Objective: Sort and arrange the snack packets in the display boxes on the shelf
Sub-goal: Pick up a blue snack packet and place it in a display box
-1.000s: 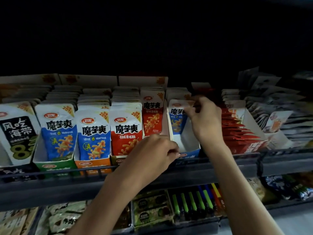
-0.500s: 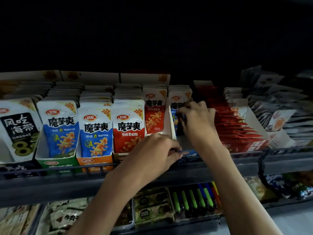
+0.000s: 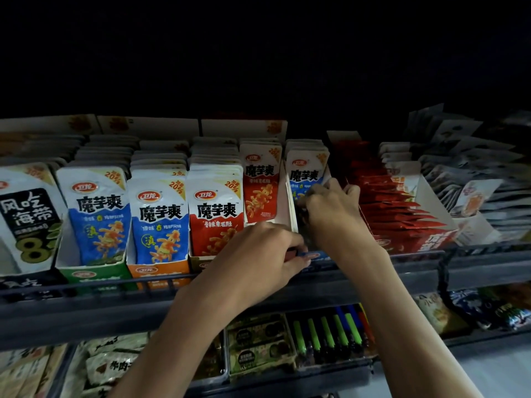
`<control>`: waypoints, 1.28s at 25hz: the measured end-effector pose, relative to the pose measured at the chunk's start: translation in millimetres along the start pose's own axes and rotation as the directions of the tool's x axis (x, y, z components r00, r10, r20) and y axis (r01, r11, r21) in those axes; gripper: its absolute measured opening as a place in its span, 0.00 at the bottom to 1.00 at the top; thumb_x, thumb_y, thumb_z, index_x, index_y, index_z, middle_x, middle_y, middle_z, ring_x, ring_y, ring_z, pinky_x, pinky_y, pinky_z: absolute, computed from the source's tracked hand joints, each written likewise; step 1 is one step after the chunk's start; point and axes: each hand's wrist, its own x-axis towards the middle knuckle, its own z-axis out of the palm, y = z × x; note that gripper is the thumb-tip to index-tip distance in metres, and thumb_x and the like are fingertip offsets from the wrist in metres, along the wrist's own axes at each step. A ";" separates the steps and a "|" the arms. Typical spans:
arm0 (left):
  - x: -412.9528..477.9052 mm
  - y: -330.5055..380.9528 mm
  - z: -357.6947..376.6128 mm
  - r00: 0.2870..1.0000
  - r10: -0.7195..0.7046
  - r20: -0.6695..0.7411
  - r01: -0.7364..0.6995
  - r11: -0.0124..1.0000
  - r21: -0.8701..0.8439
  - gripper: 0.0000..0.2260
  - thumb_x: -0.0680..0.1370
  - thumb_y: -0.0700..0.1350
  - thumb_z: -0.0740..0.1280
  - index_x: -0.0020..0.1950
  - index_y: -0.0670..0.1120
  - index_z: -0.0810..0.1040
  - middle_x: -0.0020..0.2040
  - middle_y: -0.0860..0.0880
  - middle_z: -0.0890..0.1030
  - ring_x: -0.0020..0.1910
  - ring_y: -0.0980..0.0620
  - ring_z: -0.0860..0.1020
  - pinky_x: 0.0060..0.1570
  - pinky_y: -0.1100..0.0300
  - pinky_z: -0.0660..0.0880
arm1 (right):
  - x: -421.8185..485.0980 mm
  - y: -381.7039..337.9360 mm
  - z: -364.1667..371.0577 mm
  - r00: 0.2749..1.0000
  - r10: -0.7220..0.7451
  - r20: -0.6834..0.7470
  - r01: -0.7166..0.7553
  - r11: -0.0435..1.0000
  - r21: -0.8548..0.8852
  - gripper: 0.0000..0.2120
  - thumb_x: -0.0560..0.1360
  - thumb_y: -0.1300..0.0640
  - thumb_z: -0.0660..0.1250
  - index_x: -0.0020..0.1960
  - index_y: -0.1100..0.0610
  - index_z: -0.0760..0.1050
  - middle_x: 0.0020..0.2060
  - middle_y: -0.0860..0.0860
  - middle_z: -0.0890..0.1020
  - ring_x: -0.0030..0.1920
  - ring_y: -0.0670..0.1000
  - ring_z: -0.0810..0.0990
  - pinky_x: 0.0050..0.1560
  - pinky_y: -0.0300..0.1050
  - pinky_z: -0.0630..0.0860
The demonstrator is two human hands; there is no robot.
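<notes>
A row of open display boxes lines the shelf, filled with upright snack packets. My right hand (image 3: 330, 208) reaches into the blue-fronted box (image 3: 314, 256) and grips the front blue-and-white packet (image 3: 306, 175) of its stack low down. My left hand (image 3: 258, 254) has its fingers curled over that box's front left corner at the shelf rail. To the left stand a red packet stack (image 3: 261, 182), a fuller red row (image 3: 215, 216), and two rows of blue packets (image 3: 99, 216).
A dark wire rail (image 3: 115, 285) runs along the shelf front. Right of my hands sits a box of red sachets (image 3: 402, 214), then grey packets (image 3: 474, 179). A black seaweed packet (image 3: 26, 214) stands far left. The lower shelf holds lighters (image 3: 327, 331) and more snacks.
My right hand slid from the packet's top corner down to its lower front, inside the box. The packet stack now stands more upright. My left hand stayed on the box corner.
</notes>
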 end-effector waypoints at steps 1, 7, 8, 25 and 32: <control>-0.3 0.0 -0.2 1.000 0.000 0.000 0.000 1.000 0.004 0.09 0.78 0.55 0.66 0.52 0.53 0.82 0.48 0.57 0.80 0.46 0.58 0.76 0.46 0.58 0.76 | -0.8 -0.1 0.4 1.000 -0.004 0.004 0.004 1.000 -0.001 0.18 0.72 0.50 0.71 0.62 0.46 0.77 0.58 0.49 0.75 0.62 0.53 0.66 0.55 0.51 0.59; -4.2 -0.4 -1.2 1.000 0.002 0.004 -0.002 1.000 -0.001 0.11 0.78 0.54 0.66 0.58 0.54 0.80 0.54 0.57 0.79 0.51 0.57 0.75 0.51 0.59 0.74 | 0.0 6.2 0.4 0.998 -0.030 -0.051 0.038 0.987 0.158 0.14 0.75 0.58 0.66 0.60 0.48 0.77 0.57 0.50 0.77 0.60 0.53 0.70 0.52 0.49 0.56; -6.0 -0.4 -1.6 1.000 0.004 -0.008 -0.004 1.000 -0.012 0.11 0.78 0.53 0.66 0.59 0.54 0.80 0.55 0.57 0.79 0.52 0.57 0.75 0.53 0.60 0.74 | -0.3 10.0 1.7 0.998 -0.008 -0.069 0.023 0.973 0.229 0.14 0.76 0.59 0.64 0.58 0.46 0.78 0.57 0.49 0.78 0.60 0.54 0.70 0.50 0.48 0.56; -94.5 -103.6 -100.4 0.462 -0.514 -0.723 0.543 0.808 -0.227 0.10 0.76 0.48 0.68 0.57 0.52 0.75 0.50 0.48 0.80 0.47 0.45 0.78 0.41 0.53 0.71 | -38.6 -115.4 -81.2 0.974 -0.014 -0.226 0.196 0.555 0.809 0.10 0.80 0.59 0.63 0.53 0.48 0.81 0.47 0.43 0.84 0.47 0.42 0.78 0.41 0.35 0.77; -109.7 -117.4 -110.2 0.554 -0.579 -0.598 0.597 0.777 -0.200 0.11 0.75 0.48 0.71 0.56 0.50 0.75 0.50 0.49 0.81 0.50 0.46 0.78 0.46 0.53 0.74 | -18.9 -192.0 -74.3 0.980 -0.192 -0.051 0.131 0.435 0.891 0.25 0.80 0.55 0.63 0.76 0.49 0.64 0.30 0.50 0.81 0.33 0.41 0.77 0.41 0.25 0.69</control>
